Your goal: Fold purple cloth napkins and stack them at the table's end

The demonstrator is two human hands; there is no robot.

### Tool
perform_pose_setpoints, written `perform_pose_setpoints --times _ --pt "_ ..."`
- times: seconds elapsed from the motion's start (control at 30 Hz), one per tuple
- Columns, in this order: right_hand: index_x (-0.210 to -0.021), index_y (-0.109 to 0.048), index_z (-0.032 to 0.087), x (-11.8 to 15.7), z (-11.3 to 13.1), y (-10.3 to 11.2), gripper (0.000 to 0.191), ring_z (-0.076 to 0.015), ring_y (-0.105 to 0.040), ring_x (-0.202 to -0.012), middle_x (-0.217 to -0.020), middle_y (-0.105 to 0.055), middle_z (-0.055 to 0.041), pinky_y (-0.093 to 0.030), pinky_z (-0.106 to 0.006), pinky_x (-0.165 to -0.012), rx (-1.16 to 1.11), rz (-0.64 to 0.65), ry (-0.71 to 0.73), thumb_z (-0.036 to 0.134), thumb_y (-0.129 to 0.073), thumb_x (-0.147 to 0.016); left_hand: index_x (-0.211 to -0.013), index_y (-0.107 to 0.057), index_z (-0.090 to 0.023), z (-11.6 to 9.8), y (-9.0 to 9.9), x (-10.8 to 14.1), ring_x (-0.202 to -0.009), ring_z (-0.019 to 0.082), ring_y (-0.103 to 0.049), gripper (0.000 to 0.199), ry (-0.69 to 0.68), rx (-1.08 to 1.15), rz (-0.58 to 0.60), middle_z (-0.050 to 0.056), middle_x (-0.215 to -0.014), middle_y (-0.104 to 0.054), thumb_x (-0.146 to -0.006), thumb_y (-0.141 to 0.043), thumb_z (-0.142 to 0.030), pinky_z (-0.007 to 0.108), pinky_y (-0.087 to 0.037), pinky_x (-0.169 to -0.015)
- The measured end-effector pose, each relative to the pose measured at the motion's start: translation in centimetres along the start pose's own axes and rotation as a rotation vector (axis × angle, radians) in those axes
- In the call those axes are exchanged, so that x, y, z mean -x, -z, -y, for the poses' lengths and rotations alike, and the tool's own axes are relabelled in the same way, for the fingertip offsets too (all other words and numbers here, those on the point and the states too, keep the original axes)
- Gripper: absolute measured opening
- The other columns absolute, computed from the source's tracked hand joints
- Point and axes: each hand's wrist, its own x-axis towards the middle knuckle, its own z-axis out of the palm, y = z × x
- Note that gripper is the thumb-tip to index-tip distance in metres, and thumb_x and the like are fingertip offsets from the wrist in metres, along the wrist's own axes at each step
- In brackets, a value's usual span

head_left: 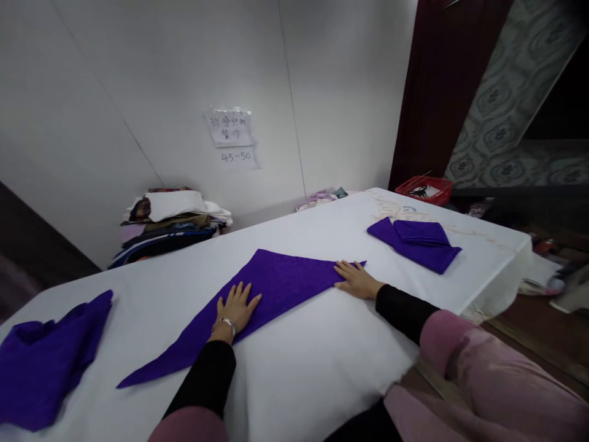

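Note:
A purple cloth lies flat in a long triangle on the white-covered table, its peak pointing toward the wall. My left hand, with a bracelet at the wrist, rests spread on the cloth's left-middle part. Near the cloth's right tip, my right hand lies flat with fingers stretched over the edge. Neither hand grips anything. A loosely bunched purple cloth is at the table's left end. Toward the right end sits a folded purple cloth.
Behind the table's left part, a stack of folded clothes stands against the wall. A red basket is beyond the far right corner. A paper sign hangs on the wall. More fabric shows behind the table's back edge.

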Motion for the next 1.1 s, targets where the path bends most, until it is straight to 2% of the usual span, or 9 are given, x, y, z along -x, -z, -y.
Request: perform_pose_setpoints --times 0.2,0.37,0.43,0.53,0.67,0.8,0.87,0.97,1.1 --pt "-0.143 -0.026 0.015 3.0 -4.7 0.5 0.071 -0.0253 -0.014 -0.138 -0.15 -0.019 -0.0106 -0.01 -0.05 -0.108 0.04 -0.087 -0.253 0.061 -0.018 -0.089 -0.141 -0.026 -0.021 -1.4 1.4 1.0 -0.138 0.029 -0.013 0.066 0.077 -0.061 -0.067 0.01 -0.151 -0.018 -0.085 -0.022 -0.057 0.058 -0.015 -0.106" --pt "-0.143 -0.023 0.01 3.6 -5.1 0.2 0.069 -0.0268 -0.01 -0.138 -0.15 -0.018 -0.0148 -0.011 -0.052 -0.107 0.053 -0.179 -0.359 0.056 -0.016 -0.091 -0.142 -0.023 -0.02 -3.3 1.6 4.8 -0.139 0.026 -0.012 0.065 0.046 -0.008 -0.059 0.008 -0.152 -0.014 -0.087 -0.02 -0.055 0.055 -0.014 -0.108" --pt "-0.143 -0.022 0.01 3.4 -3.9 -0.1 0.069 -0.0255 -0.008 -0.138 -0.15 -0.017 -0.0141 -0.009 -0.05 -0.108 0.055 -0.226 -0.295 0.055 -0.017 -0.091 -0.141 -0.025 -0.02 -3.7 1.4 6.7 -0.139 0.025 -0.013 0.065 0.03 0.027 -0.043 0.008 -0.151 -0.016 -0.087 -0.021 -0.056 0.055 -0.013 -0.108" --pt "-0.143 -0.023 0.014 2.4 -0.3 -0.4 0.069 -0.0237 -0.008 -0.139 -0.15 -0.019 -0.0121 -0.008 -0.048 -0.109 0.018 -0.259 -0.053 0.059 -0.02 -0.09 -0.141 -0.027 -0.019 -4.1 1.3 8.8 -0.139 0.025 -0.014 0.066 0.007 0.071 -0.012 0.009 -0.151 -0.018 -0.087 -0.021 -0.057 0.056 -0.011 -0.108" --pt "-0.144 -0.023 0.019 0.5 6.4 -0.6 0.071 -0.0238 -0.011 -0.138 -0.15 -0.019 -0.0099 -0.008 -0.048 -0.11 -0.052 -0.118 0.262 0.063 -0.02 -0.088 -0.141 -0.027 -0.02 -5.0 1.6 9.7 -0.139 0.024 -0.013 0.07 0.007 0.093 -0.01 0.007 -0.151 -0.018 -0.085 -0.019 -0.062 0.055 -0.009 -0.109" --pt "-0.143 -0.026 0.017 -1.4 11.9 -1.7 0.072 -0.0258 -0.014 -0.138 -0.148 -0.022 -0.0113 -0.009 -0.051 -0.109 -0.029 0.007 0.437 0.064 -0.021 -0.088 -0.141 -0.026 -0.023 -7.0 1.8 9.2 -0.139 0.023 -0.014 0.072 -0.029 0.123 -0.012 0.006 -0.151 -0.019 -0.084 -0.014 -0.065 0.053 -0.009 -0.11" --pt "-0.142 -0.029 0.016 -2.0 13.2 -2.7 0.072 -0.0267 -0.016 -0.137 -0.148 -0.024 -0.0126 -0.01 -0.052 -0.108 -0.006 0.022 0.465 0.063 -0.022 -0.088 -0.141 -0.026 -0.024 -7.8 1.5 8.8 -0.139 0.022 -0.013 0.071 -0.052 0.141 -0.007 0.005 -0.151 -0.019 -0.084 -0.011 -0.065 0.052 -0.009 -0.11" --pt "-0.141 -0.031 0.017 -2.4 13.5 -4.1 0.069 -0.0263 -0.017 -0.137 -0.147 -0.025 -0.0122 -0.012 -0.052 -0.108 0.01 -0.011 0.486 0.061 -0.021 -0.089 -0.142 -0.024 -0.023 -8.4 1.0 8.7 -0.139 0.022 -0.013 0.073 -0.063 0.164 0.016 0.005 -0.151 -0.02 -0.084 -0.01 -0.065 0.052 -0.009 -0.111" --pt "-0.141 -0.032 0.019 -2.4 12.8 -5.0 0.068 -0.0254 -0.017 -0.137 -0.147 -0.027 -0.0114 -0.013 -0.051 -0.108 0.01 -0.058 0.509 0.062 -0.02 -0.089 -0.143 -0.02 -0.023 -7.3 0.3 9.5 -0.14 0.023 -0.008 0.077 -0.042 0.172 0.04 0.004 -0.152 -0.017 -0.082 -0.012 -0.069 0.052 -0.005 -0.111"
